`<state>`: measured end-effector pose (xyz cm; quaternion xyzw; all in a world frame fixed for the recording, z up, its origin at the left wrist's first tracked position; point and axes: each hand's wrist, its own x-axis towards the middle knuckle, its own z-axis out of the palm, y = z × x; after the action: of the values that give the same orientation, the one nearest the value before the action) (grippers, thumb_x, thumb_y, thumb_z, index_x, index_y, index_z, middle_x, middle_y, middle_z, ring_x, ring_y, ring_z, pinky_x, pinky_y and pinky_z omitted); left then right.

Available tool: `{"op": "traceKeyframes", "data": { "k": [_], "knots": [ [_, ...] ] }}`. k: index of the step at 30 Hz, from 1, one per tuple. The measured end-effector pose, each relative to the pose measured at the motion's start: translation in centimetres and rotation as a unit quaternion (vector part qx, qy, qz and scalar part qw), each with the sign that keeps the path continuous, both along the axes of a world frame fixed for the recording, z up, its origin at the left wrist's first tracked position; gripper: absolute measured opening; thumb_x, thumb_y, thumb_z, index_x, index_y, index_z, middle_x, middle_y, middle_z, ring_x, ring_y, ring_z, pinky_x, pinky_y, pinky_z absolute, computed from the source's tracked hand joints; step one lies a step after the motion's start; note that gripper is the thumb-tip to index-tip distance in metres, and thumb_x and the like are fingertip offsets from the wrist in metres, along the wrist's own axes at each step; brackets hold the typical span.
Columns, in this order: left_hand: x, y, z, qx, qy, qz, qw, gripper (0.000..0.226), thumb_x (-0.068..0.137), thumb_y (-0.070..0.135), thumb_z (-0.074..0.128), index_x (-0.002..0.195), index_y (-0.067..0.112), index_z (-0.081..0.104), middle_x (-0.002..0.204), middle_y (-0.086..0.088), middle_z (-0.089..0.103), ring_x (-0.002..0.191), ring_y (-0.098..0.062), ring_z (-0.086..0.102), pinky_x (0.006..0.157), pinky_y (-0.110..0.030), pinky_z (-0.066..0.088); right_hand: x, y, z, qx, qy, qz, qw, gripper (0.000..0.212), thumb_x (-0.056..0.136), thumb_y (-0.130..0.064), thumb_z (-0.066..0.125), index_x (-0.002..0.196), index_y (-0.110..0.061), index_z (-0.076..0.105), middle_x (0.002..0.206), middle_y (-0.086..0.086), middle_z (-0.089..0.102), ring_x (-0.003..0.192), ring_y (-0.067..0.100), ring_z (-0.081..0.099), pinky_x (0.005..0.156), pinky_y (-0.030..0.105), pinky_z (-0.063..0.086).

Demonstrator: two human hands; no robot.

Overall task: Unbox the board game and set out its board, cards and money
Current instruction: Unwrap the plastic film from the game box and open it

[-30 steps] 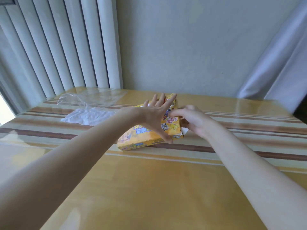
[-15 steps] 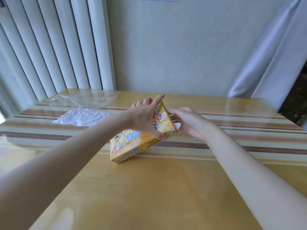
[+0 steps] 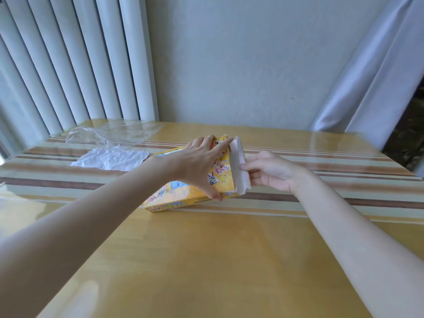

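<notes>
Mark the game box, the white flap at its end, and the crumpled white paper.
game box (image 3: 176,204): head view, near side panel.
white flap (image 3: 238,166): head view, middle.
crumpled white paper (image 3: 110,159): head view, centre.

Box (image 3: 183,191) mid-table (image 3: 206,260) — plastic wrap (image 3: 110,136) and crumpled paper (image 3: 110,159) to its left, further back.
</notes>
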<state>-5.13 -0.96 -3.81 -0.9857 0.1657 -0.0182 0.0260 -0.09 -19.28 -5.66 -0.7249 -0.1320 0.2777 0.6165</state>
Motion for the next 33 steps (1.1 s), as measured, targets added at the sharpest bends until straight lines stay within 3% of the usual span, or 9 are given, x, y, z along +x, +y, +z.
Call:
{"op": "traceKeyframes", "data": {
  "k": [3, 5, 7, 9, 11, 16, 22, 26, 33],
  "knots": [
    [-0.1, 0.4, 0.5, -0.055, -0.003, 0.012, 0.998, 0.135, 0.055, 0.064, 0.077, 0.148, 0.027, -0.014, 0.147, -0.007, 0.018, 0.136, -0.03, 0.021, 0.109, -0.038, 0.023, 0.0, -0.2, -0.1, 0.085, 0.031, -0.05, 0.995, 0.019, 0.091, 0.002, 0.049, 0.107, 0.005, 0.059, 0.087, 0.014, 0.064, 0.061, 0.014, 0.065, 0.057, 0.022, 0.055],
    [-0.1, 0.5, 0.5, -0.056, -0.001, 0.022, 0.998, 0.135, 0.054, 0.064, 0.077, 0.148, 0.028, -0.014, 0.146, -0.007, 0.02, 0.135, -0.03, 0.023, 0.108, -0.039, 0.024, 0.2, 0.5, -0.2, 0.055, 0.014, -0.088, 0.995, 0.027, 0.089, 0.004, 0.049, 0.115, 0.003, 0.056, 0.092, 0.015, 0.063, 0.068, 0.02, 0.066, 0.059, 0.025, 0.056],
    [0.0, 0.5, 0.3, -0.053, -0.001, 0.032, 0.998, 0.135, 0.054, 0.065, 0.076, 0.148, 0.028, -0.014, 0.145, -0.007, 0.021, 0.134, -0.031, 0.023, 0.108, -0.04, 0.024, 0.4, 1.2, -0.4, -0.116, -0.123, -0.133, 0.977, 0.034, 0.086, 0.002, 0.052, 0.119, -0.005, 0.052, 0.102, 0.012, 0.062, 0.085, 0.026, 0.064, 0.072, 0.031, 0.054],
    [0.1, 0.5, 0.1, -0.05, -0.005, 0.033, 0.998, 0.136, 0.053, 0.066, 0.076, 0.148, 0.028, -0.014, 0.144, -0.007, 0.022, 0.133, -0.031, 0.024, 0.108, -0.041, 0.024, 0.4, 1.6, -0.6, -0.28, -0.338, -0.131, 0.889, 0.034, 0.082, 0.004, 0.051, 0.113, -0.011, 0.053, 0.103, 0.005, 0.053, 0.088, 0.022, 0.055, 0.073, 0.026, 0.041],
    [0.2, 0.4, 0.0, -0.041, -0.007, 0.029, 0.999, 0.137, 0.052, 0.067, 0.075, 0.148, 0.028, -0.014, 0.144, -0.008, 0.021, 0.133, -0.032, 0.024, 0.109, -0.041, 0.023, 0.1, 2.0, -0.8, -0.281, -0.429, -0.088, 0.854, 0.032, 0.08, 0.008, 0.046, 0.1, -0.012, 0.059, 0.093, 0.003, 0.052, 0.079, 0.018, 0.049, 0.066, 0.023, 0.033],
    [-0.3, 0.3, -0.9, 0.03, -0.012, 0.016, 0.999, 0.139, 0.052, 0.072, 0.071, 0.147, 0.025, -0.019, 0.146, -0.013, 0.017, 0.134, -0.033, 0.02, 0.111, -0.039, 0.019, -0.8, 1.5, -0.7, -0.086, -0.172, -0.05, 0.98, 0.016, 0.088, -0.003, 0.051, 0.094, -0.006, 0.066, 0.076, 0.006, 0.064, 0.068, 0.017, 0.059, 0.063, 0.024, 0.048],
    [-0.3, -0.4, -1.3, 0.061, -0.019, 0.016, 0.998, 0.141, 0.05, 0.077, 0.068, 0.146, 0.024, -0.02, 0.144, -0.016, 0.019, 0.131, -0.036, 0.024, 0.11, -0.042, 0.019, -1.0, 1.7, -1.6, 0.027, -0.045, -0.021, 0.998, 0.011, 0.091, -0.01, 0.056, 0.092, -0.008, 0.066, 0.078, 0.007, 0.062, 0.066, 0.016, 0.055, 0.069, 0.027, 0.046],
    [-0.7, -0.6, -2.1, 0.076, -0.008, 0.01, 0.997, 0.142, 0.049, 0.079, 0.067, 0.146, 0.026, -0.022, 0.144, -0.015, 0.02, 0.132, -0.036, 0.021, 0.111, -0.043, 0.016, -0.9, 1.7, -2.7, -0.015, -0.029, -0.034, 0.999, 0.01, 0.089, -0.011, 0.059, 0.096, -0.006, 0.065, 0.073, 0.006, 0.058, 0.058, 0.014, 0.052, 0.063, 0.025, 0.047],
    [-1.1, -1.0, -2.8, 0.096, 0.02, -0.012, 0.995, 0.139, 0.051, 0.078, 0.067, 0.146, 0.026, -0.019, 0.148, -0.012, 0.013, 0.134, -0.034, 0.017, 0.112, -0.046, 0.021, -1.0, 1.3, -3.2, -0.026, 0.008, -0.024, 0.999, 0.008, 0.087, -0.004, 0.059, 0.093, -0.001, 0.064, 0.083, 0.013, 0.065, 0.073, 0.021, 0.064, 0.063, 0.026, 0.056]
  ]
}}
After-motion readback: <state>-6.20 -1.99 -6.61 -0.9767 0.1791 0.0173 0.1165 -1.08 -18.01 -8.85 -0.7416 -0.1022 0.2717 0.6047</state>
